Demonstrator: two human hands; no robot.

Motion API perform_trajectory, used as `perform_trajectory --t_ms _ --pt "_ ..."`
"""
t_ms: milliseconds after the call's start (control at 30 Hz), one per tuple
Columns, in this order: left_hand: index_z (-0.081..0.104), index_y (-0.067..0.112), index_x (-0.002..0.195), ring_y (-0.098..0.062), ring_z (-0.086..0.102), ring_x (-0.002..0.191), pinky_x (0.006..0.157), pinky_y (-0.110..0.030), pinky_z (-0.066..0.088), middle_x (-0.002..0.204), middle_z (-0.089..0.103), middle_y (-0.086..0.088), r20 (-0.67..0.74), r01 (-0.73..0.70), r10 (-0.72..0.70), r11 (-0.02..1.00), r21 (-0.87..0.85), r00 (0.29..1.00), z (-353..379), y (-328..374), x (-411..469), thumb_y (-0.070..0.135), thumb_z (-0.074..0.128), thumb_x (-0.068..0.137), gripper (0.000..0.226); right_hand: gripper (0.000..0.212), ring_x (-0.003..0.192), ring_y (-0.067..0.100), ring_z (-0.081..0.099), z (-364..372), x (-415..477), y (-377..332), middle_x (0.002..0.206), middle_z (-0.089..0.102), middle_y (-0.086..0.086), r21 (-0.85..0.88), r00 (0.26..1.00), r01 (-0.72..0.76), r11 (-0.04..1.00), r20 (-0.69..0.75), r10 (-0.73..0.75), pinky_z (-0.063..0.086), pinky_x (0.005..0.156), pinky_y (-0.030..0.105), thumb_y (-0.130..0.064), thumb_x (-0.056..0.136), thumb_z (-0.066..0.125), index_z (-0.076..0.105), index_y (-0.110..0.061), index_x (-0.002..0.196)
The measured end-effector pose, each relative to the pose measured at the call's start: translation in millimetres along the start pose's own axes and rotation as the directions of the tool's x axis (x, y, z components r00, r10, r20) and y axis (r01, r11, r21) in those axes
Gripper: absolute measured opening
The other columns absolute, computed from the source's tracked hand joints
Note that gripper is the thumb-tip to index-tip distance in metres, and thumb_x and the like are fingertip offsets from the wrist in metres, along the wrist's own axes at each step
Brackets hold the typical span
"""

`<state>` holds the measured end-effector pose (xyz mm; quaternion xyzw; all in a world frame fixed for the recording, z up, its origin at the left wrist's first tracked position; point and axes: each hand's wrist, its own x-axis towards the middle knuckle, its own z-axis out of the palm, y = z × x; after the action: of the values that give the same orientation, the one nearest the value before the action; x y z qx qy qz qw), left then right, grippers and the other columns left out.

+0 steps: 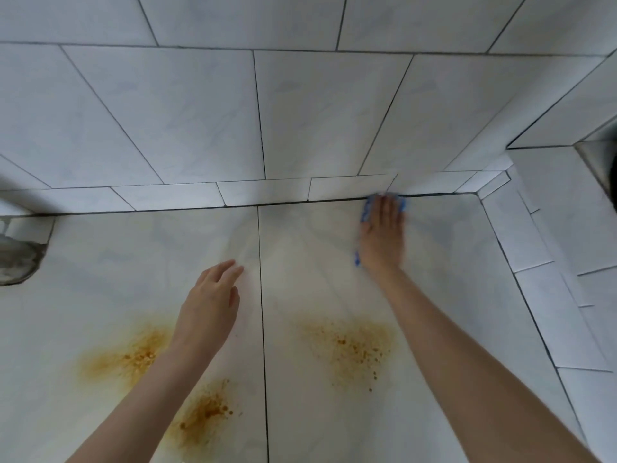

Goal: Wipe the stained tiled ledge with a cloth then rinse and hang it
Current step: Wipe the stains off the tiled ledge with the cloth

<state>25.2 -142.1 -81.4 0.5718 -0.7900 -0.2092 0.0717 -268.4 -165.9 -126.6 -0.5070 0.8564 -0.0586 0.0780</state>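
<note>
The white tiled ledge fills the lower view, and it carries orange-brown stains near me on both sides of the centre grout line. My right hand lies flat, fingers straight, pressing a blue cloth onto the ledge at its far edge against the wall. Only the cloth's blue edges show around the hand. My left hand hovers over the ledge left of the grout line, fingers relaxed and holding nothing.
A tiled wall rises behind the ledge and turns a corner at the right. A grey metal fitting sits at the ledge's far left edge. A dark object shows at the right border.
</note>
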Motion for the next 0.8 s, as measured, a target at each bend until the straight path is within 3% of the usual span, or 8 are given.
perform_trajectory --t_ms 100,200,333,433,567,667,800 --pt "0.053 0.012 0.127 -0.022 0.043 0.125 0.100 -0.038 0.042 0.134 0.050 -0.004 0.004 0.004 -0.004 1.000 0.001 1.000 -1 1 -5 0.006 0.047 0.090 0.037 0.066 0.146 0.021 -0.002 12 -26 -52 0.159 0.000 0.008 0.026 0.976 0.206 0.978 0.064 -0.207 -0.008 0.116 0.031 -0.029 0.086 0.001 0.001 -0.012 0.150" --pt "0.055 0.014 0.125 -0.022 0.042 0.126 0.100 -0.037 0.041 0.135 0.050 -0.003 0.038 -0.017 0.016 1.000 0.022 0.999 0 0 -11 0.008 0.046 0.091 0.036 0.068 0.145 0.014 -0.012 20 -62 -80 0.159 -0.008 0.000 0.044 0.901 0.413 0.910 0.121 -0.415 -0.012 0.117 0.030 -0.034 0.081 -0.008 -0.011 -0.020 0.148" --pt "0.054 0.016 0.126 -0.022 0.038 0.129 0.101 -0.036 0.040 0.140 0.045 -0.003 0.073 -0.034 0.030 0.998 0.050 0.997 -1 1 -14 0.008 0.045 0.091 0.037 0.058 0.144 0.010 -0.006 18 -98 -47 0.158 -0.001 -0.004 0.038 0.800 0.585 0.810 0.136 -0.584 -0.011 0.114 0.027 -0.032 0.087 0.000 -0.011 -0.024 0.144" --pt "0.051 0.016 0.128 -0.022 0.035 0.132 0.101 -0.037 0.040 0.142 0.042 -0.004 0.090 -0.029 0.024 0.998 0.049 0.996 -2 2 -16 0.008 0.044 0.091 0.038 0.058 0.145 0.020 0.008 17 -102 34 0.157 0.014 0.004 -0.095 0.898 0.440 0.893 0.063 -0.435 0.002 0.115 0.033 -0.029 0.093 0.009 -0.005 -0.018 0.149" --pt "0.051 0.015 0.128 -0.022 0.034 0.132 0.102 -0.037 0.039 0.142 0.042 -0.004 0.092 -0.029 0.026 0.999 0.025 0.995 0 6 -26 0.008 0.042 0.092 0.038 0.067 0.144 0.031 0.010 4 -137 122 0.155 0.019 0.014 -0.188 0.970 0.242 0.952 0.043 -0.238 0.000 0.115 0.036 -0.022 0.090 0.021 -0.012 -0.011 0.148" --pt "0.053 0.015 0.126 -0.023 0.034 0.132 0.102 -0.037 0.038 0.141 0.043 -0.005 0.097 -0.037 0.037 0.999 -0.002 0.995 2 10 -36 0.006 0.042 0.091 0.037 0.070 0.143 0.028 0.007 6 -166 109 0.155 0.017 0.014 -0.150 0.996 0.093 0.984 0.025 -0.090 0.000 0.116 0.035 -0.018 0.088 0.030 -0.003 -0.010 0.149" --pt "0.053 0.016 0.126 -0.022 0.035 0.132 0.103 -0.035 0.037 0.141 0.043 -0.004 0.113 -0.056 0.057 0.998 -0.007 0.992 0 10 -46 0.007 0.042 0.092 0.037 0.064 0.142 0.023 0.011 15 -201 31 0.153 0.027 0.010 0.020 0.990 0.129 0.991 0.056 -0.130 0.006 0.115 0.034 -0.019 0.086 0.031 0.020 -0.008 0.148"
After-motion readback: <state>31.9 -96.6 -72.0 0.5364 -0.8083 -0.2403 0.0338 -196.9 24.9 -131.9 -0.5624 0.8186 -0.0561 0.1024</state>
